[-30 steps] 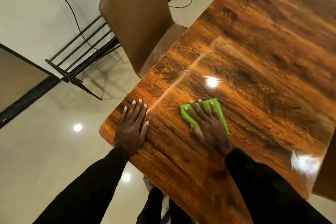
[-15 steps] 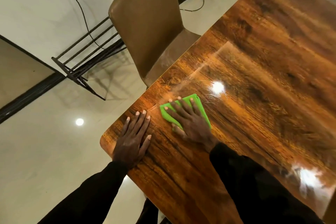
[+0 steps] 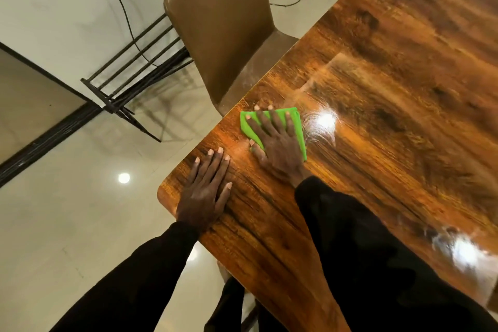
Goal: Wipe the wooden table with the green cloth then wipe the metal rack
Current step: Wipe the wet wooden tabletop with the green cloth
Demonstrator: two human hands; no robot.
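Green cloth, folded flat, under right hand

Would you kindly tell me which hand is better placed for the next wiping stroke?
The right hand: its spread fingers press the green cloth flat on the wooden table. The left hand lies flat on bare wood, holding nothing.

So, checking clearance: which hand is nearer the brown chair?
The right hand, flat on the green cloth beside the chair seat; left hand rests farther, near the table corner.

wooden table, glossy; green cloth flat near its edge, left hand and right hand palms down.
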